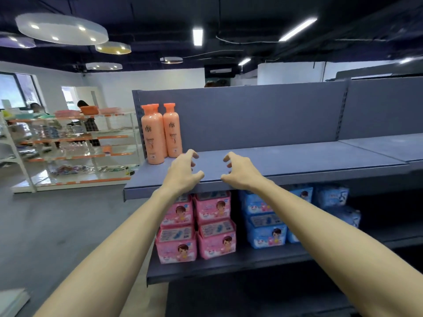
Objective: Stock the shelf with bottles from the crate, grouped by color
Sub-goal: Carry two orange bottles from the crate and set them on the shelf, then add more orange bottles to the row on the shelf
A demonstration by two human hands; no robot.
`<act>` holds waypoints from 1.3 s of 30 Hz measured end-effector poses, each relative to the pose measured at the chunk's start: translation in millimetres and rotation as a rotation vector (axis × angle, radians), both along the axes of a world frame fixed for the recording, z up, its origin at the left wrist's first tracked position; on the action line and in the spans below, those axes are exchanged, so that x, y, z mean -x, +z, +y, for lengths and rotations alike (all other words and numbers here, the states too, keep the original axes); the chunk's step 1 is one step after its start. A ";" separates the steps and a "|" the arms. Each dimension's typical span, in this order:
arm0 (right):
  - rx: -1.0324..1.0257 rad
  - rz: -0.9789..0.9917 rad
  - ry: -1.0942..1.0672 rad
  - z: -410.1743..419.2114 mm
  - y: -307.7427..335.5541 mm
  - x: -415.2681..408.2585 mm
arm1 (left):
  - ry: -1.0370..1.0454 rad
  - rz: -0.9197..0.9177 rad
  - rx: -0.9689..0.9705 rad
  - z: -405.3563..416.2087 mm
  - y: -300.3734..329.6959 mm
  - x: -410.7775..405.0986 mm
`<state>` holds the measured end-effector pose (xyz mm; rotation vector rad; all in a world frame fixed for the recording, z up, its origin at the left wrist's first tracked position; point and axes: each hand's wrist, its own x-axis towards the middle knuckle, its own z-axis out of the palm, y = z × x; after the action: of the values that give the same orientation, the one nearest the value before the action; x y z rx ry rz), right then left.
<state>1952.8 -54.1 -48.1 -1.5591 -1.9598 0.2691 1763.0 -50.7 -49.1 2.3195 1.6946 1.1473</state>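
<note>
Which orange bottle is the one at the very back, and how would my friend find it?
Look at the long grey top shelf and go to its far left end, where the orange bottles stand in a cluster. The one at the back hides behind the front left bottle, left of the single bottle. Only its cap and shoulder peek out, while the others show their labels.

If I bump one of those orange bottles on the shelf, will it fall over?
Probably, yes. The orange bottles are tall and narrow, so a knock near the cap would likely tip one. They stand close together at the left end of the top shelf, so one might topple its neighbour or drop off the edge. The plastic looks smooth and glossy, so maybe slippery.
</note>
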 end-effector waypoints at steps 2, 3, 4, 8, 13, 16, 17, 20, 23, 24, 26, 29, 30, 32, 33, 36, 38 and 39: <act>-0.040 -0.012 -0.020 -15.8 -8.6 -3.7 | -0.029 -0.033 -0.031 -12.4 -10.9 -5.2; -0.045 -0.009 -0.026 -24.0 -14.5 -6.4 | -0.048 -0.043 -0.034 -19.1 -17.9 -8.0; -0.040 0.002 -0.029 -32.1 -21.5 -10.0 | -0.072 -0.050 -0.026 -25.8 -26.3 -11.5; 0.042 0.037 -0.016 -56.8 -65.0 -31.1 | -0.140 -0.039 0.056 -48.5 -74.2 -25.9; 0.209 -0.023 -0.003 -69.0 -140.4 -64.7 | -0.150 0.061 0.240 -61.4 -150.5 -49.5; 0.298 -0.038 0.005 -75.5 -185.1 -90.4 | -0.144 0.055 0.355 -68.1 -199.7 -73.8; 0.330 -0.039 0.010 -78.4 -201.6 -99.3 | -0.140 0.046 0.403 -71.6 -217.6 -82.8; 0.442 -0.028 0.011 -84.5 -256.5 -127.4 | -0.116 0.012 0.559 -81.7 -272.8 -111.1; 0.546 -0.032 0.009 -84.7 -309.0 -153.5 | -0.084 -0.014 0.682 -90.1 -324.3 -136.2; 0.577 -0.031 0.009 -84.9 -325.6 -160.4 | -0.071 -0.013 0.717 -92.9 -341.7 -142.0; 0.660 -0.028 0.017 -90.0 -359.9 -170.3 | -0.038 -0.025 0.798 -102.2 -378.5 -149.9; 0.777 -0.047 -0.001 -105.2 -418.1 -180.2 | 0.004 -0.057 0.919 -120.8 -433.0 -156.6; 0.818 -0.049 -0.007 -112.4 -439.0 -182.5 | 0.013 -0.063 0.964 -127.8 -450.7 -157.9; 0.906 -0.047 -0.013 -131.7 -482.2 -185.5 | 0.017 -0.045 1.055 -144.0 -488.7 -158.4; 0.950 -0.048 -0.011 -141.7 -503.1 -186.3 | -0.005 -0.024 1.093 -151.5 -508.0 -158.3; 1.082 -0.072 0.014 -170.7 -556.9 -184.5 | -0.106 0.090 1.221 -172.5 -556.8 -159.2; 1.125 -0.099 0.034 -179.3 -589.4 -178.0 | -0.113 0.126 1.261 -174.6 -585.8 -161.2; 1.128 -0.119 0.051 -180.8 -602.1 -173.5 | -0.109 0.128 1.256 -172.9 -598.7 -162.7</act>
<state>2126.3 -234.9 -650.2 -2.1785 -2.0213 1.5315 1925.7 -223.6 -647.8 1.5858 1.5412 -0.1706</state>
